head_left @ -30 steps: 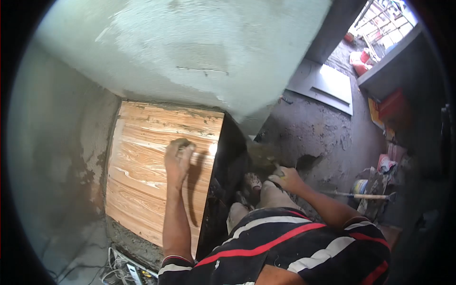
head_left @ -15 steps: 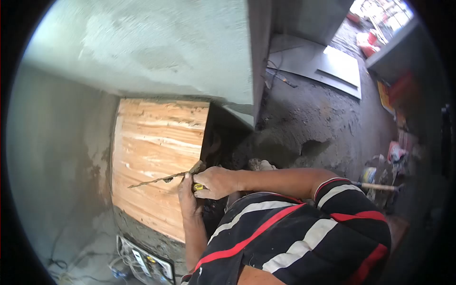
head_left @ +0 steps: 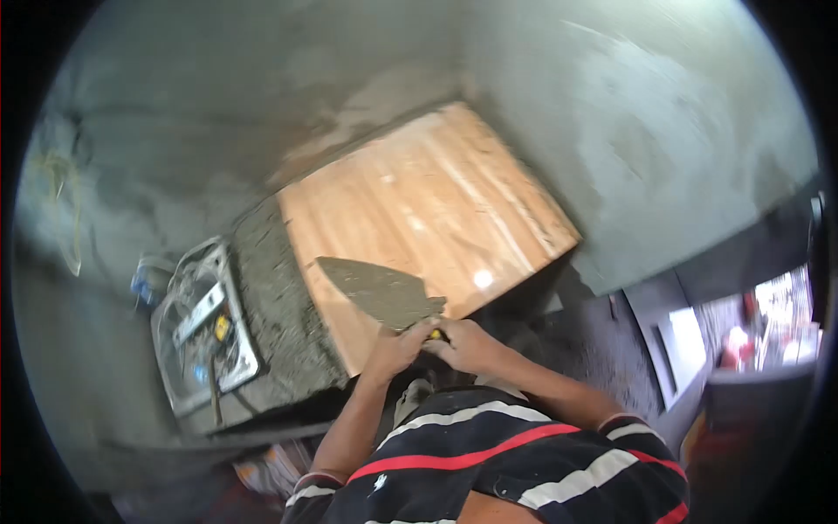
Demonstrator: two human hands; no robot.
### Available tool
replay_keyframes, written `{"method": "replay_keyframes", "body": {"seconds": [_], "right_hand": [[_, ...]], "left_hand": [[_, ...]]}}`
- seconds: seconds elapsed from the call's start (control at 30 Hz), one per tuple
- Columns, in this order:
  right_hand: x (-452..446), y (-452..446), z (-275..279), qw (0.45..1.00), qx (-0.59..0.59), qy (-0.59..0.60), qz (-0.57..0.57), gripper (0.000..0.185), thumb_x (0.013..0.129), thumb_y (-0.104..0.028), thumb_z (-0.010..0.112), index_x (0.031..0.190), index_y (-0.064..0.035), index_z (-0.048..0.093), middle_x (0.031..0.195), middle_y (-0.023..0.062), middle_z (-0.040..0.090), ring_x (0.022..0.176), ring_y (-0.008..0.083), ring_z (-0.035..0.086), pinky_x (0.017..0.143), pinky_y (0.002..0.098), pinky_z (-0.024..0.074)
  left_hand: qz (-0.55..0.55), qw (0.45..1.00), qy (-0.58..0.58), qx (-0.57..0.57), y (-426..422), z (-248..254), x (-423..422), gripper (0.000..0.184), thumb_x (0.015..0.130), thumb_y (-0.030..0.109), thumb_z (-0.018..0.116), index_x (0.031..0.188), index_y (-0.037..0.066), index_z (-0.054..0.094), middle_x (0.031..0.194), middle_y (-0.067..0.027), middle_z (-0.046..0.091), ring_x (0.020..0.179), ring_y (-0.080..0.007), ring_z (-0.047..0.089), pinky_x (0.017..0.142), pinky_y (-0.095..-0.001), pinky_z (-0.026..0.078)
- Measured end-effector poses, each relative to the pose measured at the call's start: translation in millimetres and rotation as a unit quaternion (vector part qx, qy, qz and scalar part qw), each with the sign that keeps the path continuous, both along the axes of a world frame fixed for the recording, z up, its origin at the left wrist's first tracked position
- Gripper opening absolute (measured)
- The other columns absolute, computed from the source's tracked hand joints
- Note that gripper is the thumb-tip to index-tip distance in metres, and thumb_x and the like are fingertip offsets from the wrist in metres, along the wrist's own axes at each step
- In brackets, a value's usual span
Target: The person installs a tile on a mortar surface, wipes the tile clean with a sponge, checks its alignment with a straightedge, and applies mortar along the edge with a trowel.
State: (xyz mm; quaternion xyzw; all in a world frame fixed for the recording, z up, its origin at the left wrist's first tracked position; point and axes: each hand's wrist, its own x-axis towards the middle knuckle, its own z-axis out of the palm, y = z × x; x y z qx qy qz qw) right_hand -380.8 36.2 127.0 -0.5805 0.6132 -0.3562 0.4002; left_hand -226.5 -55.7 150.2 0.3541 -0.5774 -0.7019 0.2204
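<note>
A pointed trowel (head_left: 375, 293), its broad blade coated in grey mortar, is held low over a large wood-grain panel (head_left: 428, 210). My right hand (head_left: 471, 347) is closed round its yellow and black handle. My left hand (head_left: 399, 351) is closed at the heel of the blade, where the fingers meet the trowel; part of its grip is hidden. The panel's glossy face reflects a spot of light, and I cannot tell if it is tile or board. The blade points away to the left, across the panel's near-left edge.
Rough grey mortar (head_left: 275, 297) borders the panel on the left. Beyond it lies a metal-rimmed basin (head_left: 249, 367) holding a white bar, a yellow item and cables. Plastered walls (head_left: 663, 131) meet behind the panel. A pale sheet (head_left: 681, 349) lies on the floor at right.
My view has swung left, bringing the basin and the wall corner further into sight. The trowel has turned from edge-on to show its broad face. Both hands stay on it.
</note>
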Motion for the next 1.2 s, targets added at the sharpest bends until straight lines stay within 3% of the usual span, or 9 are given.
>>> {"method": "replay_keyframes", "body": {"seconds": [0.2,0.33,0.4,0.47,0.57,0.73,0.97,1.1,1.2], "right_hand": [[75.9,-31.5,-16.4,0.999,-0.04,-0.011,0.021,0.028,0.094,-0.018,0.065,0.116,-0.0002,0.064,0.097,0.0237,0.071,0.095,0.0412,0.069,0.081,0.0441,0.0544],[106.3,-52.2,-17.7,0.998,-0.01,-0.015,0.06,0.027,0.092,-0.014,0.067,0.114,0.0019,0.062,0.088,0.0187,0.068,0.081,0.0297,0.068,0.074,0.0383,0.0538],[119.1,-68.6,-7.8,0.996,-0.058,0.025,0.059,0.027,0.092,-0.014,0.067,0.113,0.0026,0.062,0.083,0.0159,0.067,0.074,0.0245,0.067,0.069,0.0358,0.0535],[133.9,-83.6,22.0,0.994,0.106,-0.031,-0.026,0.026,0.095,-0.017,0.067,0.109,0.0032,0.061,0.079,0.0105,0.065,0.064,0.0154,0.064,0.058,0.0319,0.051],[148.1,-113.2,14.1,0.991,0.104,-0.084,-0.022,0.024,0.096,-0.02,0.066,0.106,0.0009,0.061,0.076,0.0052,0.062,0.055,0.0114,0.059,0.051,0.0289,0.048],[207.3,-163.6,18.7,0.957,0.186,-0.223,0.007,0.022,0.096,-0.024,0.066,0.105,-0.0041,0.061,0.074,0.0024,0.059,0.055,0.011,0.058,0.048,0.0283,0.0481],[281.1,-235.1,-37.2,0.838,0.303,-0.453,0.027,0.025,0.1,-0.032,0.064,0.103,-0.0072,0.06,0.079,0.0053,0.062,0.06,0.0158,0.061,0.049,0.034,0.05],[288.5,-225.0,-30.0,0.941,0.257,-0.184,0.123,0.031,0.1,-0.036,0.063,0.104,-0.0054,0.059,0.079,0.0046,0.065,0.063,0.0132,0.063,0.047,0.0298,0.0475],[259.8,-203.8,-11.1,0.956,0.213,-0.022,0.198,0.041,0.096,-0.035,0.066,0.117,-0.0001,0.061,0.081,0.0066,0.065,0.064,0.0153,0.065,0.049,0.0308,0.0497]], "left_hand": [[-0.024,0.999,-0.004,-0.048,-27.4,-21.4,94.1,0.04,0.097,0.017,0.069,0.133,0.001,0.064,0.113,-0.0064,0.069,0.099,-0.0146,0.062,0.086,-0.0302,0.052],[-0.068,0.991,-0.094,-0.066,-30.5,-24.4,153.7,0.054,0.096,0.027,0.072,0.14,-0.001,0.058,0.124,-0.012,0.067,0.113,-0.0185,0.06,0.101,-0.0347,0.048],[-0.009,1.0,0.008,0.016,-24.5,-37.5,183.3,0.06,0.095,0.028,0.073,0.142,-0.005,0.054,0.131,-0.0147,0.065,0.119,-0.0202,0.059,0.105,-0.0348,0.046],[0.001,0.999,-0.046,-0.028,-21.6,-39.6,220.8,0.06,0.096,0.026,0.072,0.142,-0.008,0.053,0.134,-0.016,0.063,0.123,-0.0215,0.06,0.107,-0.034,0.045],[0.079,0.995,-0.051,0.019,-7.2,-65.0,267.4,0.054,0.098,0.022,0.068,0.141,-0.006,0.054,0.137,-0.0159,0.063,0.124,-0.0226,0.06,0.108,-0.0347,0.045],[0.227,0.972,-0.046,0.034,24.9,-59.4,330.3,0.048,0.096,0.021,0.067,0.136,-0.004,0.059,0.124,-0.015,0.07,0.114,-0.0203,0.065,0.099,-0.0319,0.049],[0.489,0.852,0.088,0.165,85.3,-71.8,388.3,0.051,0.099,0.025,0.067,0.139,-0.003,0.053,0.122,-0.0148,0.07,0.103,-0.0197,0.07,0.088,-0.0324,0.053],[0.566,0.804,0.072,0.169,130.4,-90.5,410.8,0.051,0.099,0.03,0.066,0.138,-0.001,0.055,0.124,-0.015,0.07,0.103,-0.0197,0.07,0.089,-0.0335,0.053],[0.618,0.768,0.003,0.167,168.4,-89.7,413.8,0.051,0.099,0.032,0.066,0.138,0.001,0.055,0.122,-0.0147,0.07,0.101,-0.02,0.07,0.088,-0.035,0.053]]}}
